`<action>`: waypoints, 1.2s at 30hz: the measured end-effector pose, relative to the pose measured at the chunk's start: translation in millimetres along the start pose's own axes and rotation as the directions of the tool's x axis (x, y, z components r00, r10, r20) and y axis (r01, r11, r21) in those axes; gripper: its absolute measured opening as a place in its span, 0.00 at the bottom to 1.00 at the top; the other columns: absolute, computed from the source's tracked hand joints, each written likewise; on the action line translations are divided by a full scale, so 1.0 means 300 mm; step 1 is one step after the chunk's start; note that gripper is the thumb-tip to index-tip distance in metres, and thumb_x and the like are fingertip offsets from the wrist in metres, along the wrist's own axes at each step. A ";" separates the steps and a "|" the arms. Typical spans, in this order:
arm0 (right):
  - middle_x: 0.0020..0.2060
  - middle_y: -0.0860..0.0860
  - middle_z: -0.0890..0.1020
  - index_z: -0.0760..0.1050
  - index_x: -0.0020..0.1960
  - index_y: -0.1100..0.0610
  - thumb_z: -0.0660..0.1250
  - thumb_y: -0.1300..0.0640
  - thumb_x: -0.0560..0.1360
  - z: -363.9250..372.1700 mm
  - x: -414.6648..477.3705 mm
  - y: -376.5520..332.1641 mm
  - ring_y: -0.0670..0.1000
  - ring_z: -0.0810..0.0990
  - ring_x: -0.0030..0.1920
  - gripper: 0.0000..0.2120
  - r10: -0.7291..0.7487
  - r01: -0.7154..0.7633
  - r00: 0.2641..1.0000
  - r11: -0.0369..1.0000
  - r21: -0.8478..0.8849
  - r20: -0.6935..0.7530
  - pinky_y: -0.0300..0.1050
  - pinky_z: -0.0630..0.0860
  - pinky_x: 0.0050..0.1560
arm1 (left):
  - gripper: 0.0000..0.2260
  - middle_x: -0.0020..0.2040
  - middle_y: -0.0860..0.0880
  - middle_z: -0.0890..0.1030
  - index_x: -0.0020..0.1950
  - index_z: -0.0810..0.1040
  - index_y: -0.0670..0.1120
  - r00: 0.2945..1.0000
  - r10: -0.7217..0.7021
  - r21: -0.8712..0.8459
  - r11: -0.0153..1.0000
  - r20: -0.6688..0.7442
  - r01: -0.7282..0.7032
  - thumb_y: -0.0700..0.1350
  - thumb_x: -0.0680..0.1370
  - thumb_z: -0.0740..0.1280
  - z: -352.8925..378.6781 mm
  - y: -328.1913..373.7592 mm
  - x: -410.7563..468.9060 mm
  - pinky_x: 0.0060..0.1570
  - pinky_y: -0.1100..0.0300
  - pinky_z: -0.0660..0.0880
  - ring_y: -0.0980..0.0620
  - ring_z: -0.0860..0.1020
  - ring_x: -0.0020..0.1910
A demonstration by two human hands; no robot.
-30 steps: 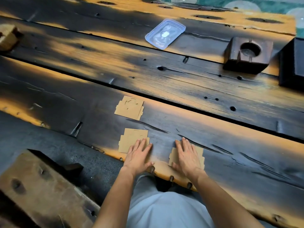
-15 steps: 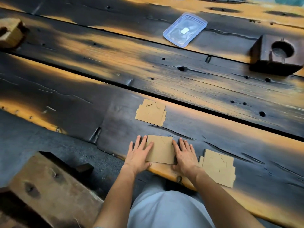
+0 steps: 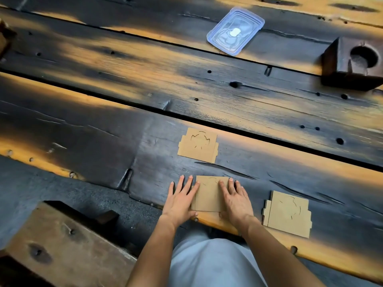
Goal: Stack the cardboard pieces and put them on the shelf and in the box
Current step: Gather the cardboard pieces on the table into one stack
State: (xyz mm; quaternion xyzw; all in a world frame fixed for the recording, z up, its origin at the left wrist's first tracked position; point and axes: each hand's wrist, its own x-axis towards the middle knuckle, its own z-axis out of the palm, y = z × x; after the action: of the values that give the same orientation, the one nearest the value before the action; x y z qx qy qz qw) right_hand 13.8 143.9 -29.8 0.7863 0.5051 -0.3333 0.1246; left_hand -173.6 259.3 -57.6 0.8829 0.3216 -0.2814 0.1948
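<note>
At the near edge of the worktop | cardboard piles, three: near pile, right pile, far pile | left hand, right hand flat, fingers straight, pressing near pile | one lid, one wooden block far side

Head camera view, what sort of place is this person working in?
Probably a rustic workshop, not certain: a heavy scorched-plank table, flat die-cut cardboard pieces on it, and a dark wooden block with a round hole.

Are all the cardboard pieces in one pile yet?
No, the far cardboard, the right cardboard and the middle cardboard lie apart on the table.
</note>
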 end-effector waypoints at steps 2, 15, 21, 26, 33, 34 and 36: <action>0.82 0.61 0.46 0.38 0.83 0.53 0.69 0.50 0.78 -0.005 0.011 -0.008 0.63 0.45 0.82 0.47 0.014 -0.013 1.000 1.000 0.015 -0.018 0.55 0.46 0.81 | 0.51 0.87 0.49 0.38 0.86 0.40 0.55 1.000 0.010 -0.004 1.000 0.000 -0.010 0.64 0.77 0.72 0.004 -0.009 0.006 0.82 0.37 0.42 0.41 0.37 0.85; 0.73 0.56 0.68 0.49 0.82 0.54 0.70 0.39 0.74 -0.046 0.050 -0.014 0.60 0.63 0.74 0.47 -0.048 0.038 0.992 0.996 -0.084 -0.120 0.54 0.56 0.78 | 0.39 0.87 0.50 0.51 0.86 0.50 0.52 0.996 0.047 -0.031 0.998 -0.080 -0.049 0.61 0.82 0.67 -0.024 -0.023 0.025 0.83 0.45 0.47 0.45 0.47 0.86; 0.77 0.60 0.62 0.47 0.82 0.55 0.68 0.51 0.77 -0.045 0.043 -0.015 0.61 0.60 0.77 0.43 -0.059 0.051 0.993 0.995 -0.080 -0.098 0.53 0.54 0.78 | 0.36 0.87 0.49 0.52 0.86 0.51 0.52 0.993 0.082 0.018 0.997 -0.085 -0.081 0.61 0.84 0.63 -0.044 -0.028 0.020 0.83 0.46 0.48 0.44 0.48 0.86; 0.72 0.57 0.68 0.48 0.82 0.54 0.70 0.48 0.75 -0.076 0.048 0.026 0.60 0.63 0.74 0.45 -0.099 0.097 0.991 0.995 -0.021 -0.094 0.52 0.61 0.75 | 0.35 0.87 0.48 0.54 0.86 0.52 0.52 0.991 0.103 0.056 0.994 -0.088 -0.099 0.62 0.84 0.62 -0.076 -0.015 0.023 0.83 0.46 0.47 0.44 0.49 0.86; 0.71 0.57 0.70 0.46 0.82 0.52 0.73 0.41 0.73 -0.107 0.021 0.151 0.60 0.65 0.72 0.50 -0.091 0.087 0.992 0.995 -0.042 -0.088 0.54 0.60 0.75 | 0.37 0.86 0.47 0.55 0.86 0.52 0.52 0.985 0.151 0.070 0.987 -0.083 -0.146 0.62 0.82 0.64 -0.119 0.104 0.059 0.83 0.45 0.47 0.43 0.48 0.86; 0.71 0.58 0.70 0.46 0.82 0.52 0.73 0.40 0.73 -0.111 0.013 0.174 0.60 0.65 0.72 0.50 -0.088 0.085 0.992 0.996 -0.040 -0.091 0.54 0.60 0.75 | 0.38 0.86 0.46 0.55 0.86 0.52 0.52 0.985 0.154 0.064 0.987 -0.084 -0.149 0.63 0.82 0.65 -0.123 0.129 0.065 0.83 0.45 0.47 0.43 0.48 0.86; 0.71 0.58 0.70 0.47 0.82 0.52 0.72 0.39 0.73 -0.118 -0.002 0.217 0.60 0.65 0.73 0.50 -0.084 0.080 0.991 0.996 -0.039 -0.104 0.54 0.59 0.76 | 0.39 0.86 0.46 0.56 0.85 0.52 0.52 0.984 0.154 0.071 0.986 -0.093 -0.148 0.62 0.81 0.67 -0.129 0.175 0.080 0.82 0.45 0.48 0.43 0.49 0.85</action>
State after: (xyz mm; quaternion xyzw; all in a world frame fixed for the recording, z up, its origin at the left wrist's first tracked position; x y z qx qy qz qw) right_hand 84.8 132.6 -12.1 0.7791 0.5486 -0.2873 0.0978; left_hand -108.4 252.8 -34.2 0.9233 0.2537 -0.2321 0.1712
